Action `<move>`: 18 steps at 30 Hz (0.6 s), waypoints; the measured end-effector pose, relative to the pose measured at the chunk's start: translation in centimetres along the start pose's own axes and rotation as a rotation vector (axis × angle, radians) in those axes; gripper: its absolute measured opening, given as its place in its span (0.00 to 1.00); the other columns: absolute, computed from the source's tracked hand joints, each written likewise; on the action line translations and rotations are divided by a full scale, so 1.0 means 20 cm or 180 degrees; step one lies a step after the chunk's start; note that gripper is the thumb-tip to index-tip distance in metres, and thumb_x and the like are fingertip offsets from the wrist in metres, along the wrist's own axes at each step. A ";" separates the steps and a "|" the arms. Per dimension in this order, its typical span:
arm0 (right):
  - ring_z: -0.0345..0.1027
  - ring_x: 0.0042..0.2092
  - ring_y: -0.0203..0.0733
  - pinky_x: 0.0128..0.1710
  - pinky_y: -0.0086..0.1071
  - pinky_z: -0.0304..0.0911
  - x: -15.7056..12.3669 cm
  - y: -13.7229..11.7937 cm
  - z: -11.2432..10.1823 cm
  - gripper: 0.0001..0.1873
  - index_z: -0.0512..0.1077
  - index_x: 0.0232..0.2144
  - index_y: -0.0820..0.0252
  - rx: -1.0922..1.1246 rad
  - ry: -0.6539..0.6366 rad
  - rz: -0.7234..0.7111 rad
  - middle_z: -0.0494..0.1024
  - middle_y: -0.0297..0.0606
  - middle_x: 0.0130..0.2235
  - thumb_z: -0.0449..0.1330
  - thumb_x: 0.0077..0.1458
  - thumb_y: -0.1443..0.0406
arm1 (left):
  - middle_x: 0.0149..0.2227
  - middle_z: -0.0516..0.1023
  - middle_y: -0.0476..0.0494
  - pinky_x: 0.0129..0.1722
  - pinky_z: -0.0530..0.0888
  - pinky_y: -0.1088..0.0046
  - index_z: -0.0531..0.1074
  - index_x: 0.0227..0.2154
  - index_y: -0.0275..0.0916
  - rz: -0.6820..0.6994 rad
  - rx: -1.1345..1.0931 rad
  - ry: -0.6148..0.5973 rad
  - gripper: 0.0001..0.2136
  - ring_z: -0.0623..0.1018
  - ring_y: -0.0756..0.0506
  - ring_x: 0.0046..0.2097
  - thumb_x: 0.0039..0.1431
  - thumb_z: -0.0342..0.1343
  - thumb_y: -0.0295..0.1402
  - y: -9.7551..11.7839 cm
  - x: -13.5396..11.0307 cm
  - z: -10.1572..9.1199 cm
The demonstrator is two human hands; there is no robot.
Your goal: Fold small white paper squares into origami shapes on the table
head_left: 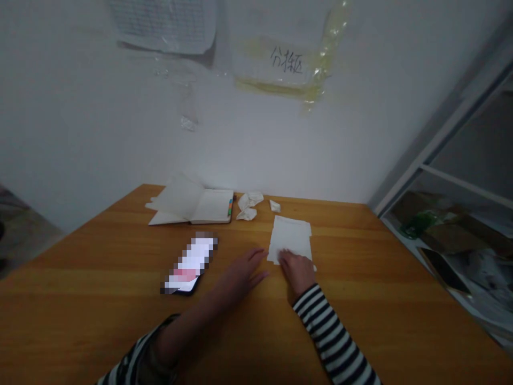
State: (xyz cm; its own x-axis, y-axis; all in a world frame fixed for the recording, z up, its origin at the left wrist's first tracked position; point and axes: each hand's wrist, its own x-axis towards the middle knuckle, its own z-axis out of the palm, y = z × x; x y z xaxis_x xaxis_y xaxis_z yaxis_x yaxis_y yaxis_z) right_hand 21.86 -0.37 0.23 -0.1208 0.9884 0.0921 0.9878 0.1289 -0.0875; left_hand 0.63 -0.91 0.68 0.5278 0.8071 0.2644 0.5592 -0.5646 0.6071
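A white sheet of paper (292, 233) with torn, uneven edges lies flat on the wooden table (352, 321). Over its near edge is my right hand (297, 270), fingers bent together and down onto the paper; their tips are slightly blurred. My left hand (242, 274) reaches in from the left, thumb and fingers apart, holding nothing. Its fingertips come close to the paper's lower left edge; whether they touch it I cannot tell. Just beyond the sheet rest a small scrap of paper (274, 206) and crumpled papers (249, 201).
An open notebook (214, 206) with coloured tabs and raised pages lies at the back left. Left of my left hand is a phone (190, 267) with a lit screen. A wall stands behind the table; a white shelf (460, 184) holding several items is at the right.
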 end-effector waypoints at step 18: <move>0.77 0.47 0.47 0.49 0.39 0.69 -0.03 -0.09 0.11 0.12 0.78 0.40 0.61 0.0860 0.1178 -0.0268 0.82 0.48 0.45 0.53 0.63 0.68 | 0.52 0.75 0.37 0.61 0.65 0.54 0.73 0.47 0.44 -0.1276 -0.2022 0.0760 0.18 0.73 0.34 0.56 0.56 0.59 0.44 -0.04 0.01 0.03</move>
State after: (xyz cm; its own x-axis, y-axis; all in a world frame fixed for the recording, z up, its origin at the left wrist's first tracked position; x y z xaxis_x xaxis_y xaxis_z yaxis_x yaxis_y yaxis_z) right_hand 20.03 -0.94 -1.76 -0.1078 0.8847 0.4535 0.9091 0.2723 -0.3153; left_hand 0.57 -0.35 -0.20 0.1713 0.9842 0.0450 0.1674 -0.0741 0.9831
